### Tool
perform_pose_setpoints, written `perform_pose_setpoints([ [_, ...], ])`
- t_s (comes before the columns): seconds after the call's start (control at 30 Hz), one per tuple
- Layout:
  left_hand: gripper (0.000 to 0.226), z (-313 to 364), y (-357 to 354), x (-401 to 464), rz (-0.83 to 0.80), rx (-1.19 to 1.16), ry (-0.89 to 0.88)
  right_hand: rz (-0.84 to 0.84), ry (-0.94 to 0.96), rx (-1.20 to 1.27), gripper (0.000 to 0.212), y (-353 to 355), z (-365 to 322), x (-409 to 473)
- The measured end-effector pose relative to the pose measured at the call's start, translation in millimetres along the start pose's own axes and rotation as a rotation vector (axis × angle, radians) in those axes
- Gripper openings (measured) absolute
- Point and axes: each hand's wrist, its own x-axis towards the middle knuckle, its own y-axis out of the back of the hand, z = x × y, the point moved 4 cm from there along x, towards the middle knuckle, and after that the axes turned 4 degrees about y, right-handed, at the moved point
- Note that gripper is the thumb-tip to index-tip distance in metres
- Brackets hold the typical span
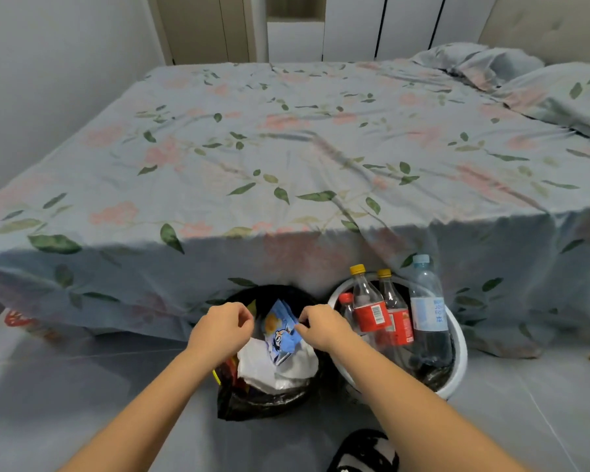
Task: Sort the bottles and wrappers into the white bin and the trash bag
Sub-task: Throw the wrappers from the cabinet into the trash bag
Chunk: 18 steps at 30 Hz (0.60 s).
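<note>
While right hand (315, 325) pinches blue wrapper (281, 330) over black trash bag (266, 400), left hand (220, 330) hovers curled, holding nothing; bottles (372, 311) stand in white bin (458, 338).

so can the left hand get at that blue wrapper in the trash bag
Probably yes: the left hand is right beside the blue wrapper, which lies on top in the trash bag, though the right hand already pinches its edge.

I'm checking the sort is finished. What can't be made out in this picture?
- Head view: lower contents of the trash bag, buried under white paper and the blue wrapper.
- White bin bottom, hidden by bottles.
- Left hand fingers curl away; any grip unclear.
- Floor beyond frame edges.
</note>
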Motion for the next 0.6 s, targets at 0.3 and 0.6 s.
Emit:
perform_pose_setpoints([
  [0.3,0.013,204,-13,-10,-0.015,0.261,-0.403,0.243,-0.063,-0.514,0.048,203,137,-127],
  [0.6,0.027,542,-105,-86,-0.057,0.375,-0.958,0.461,-0.678,-0.601,0.031,359,407,-344],
])
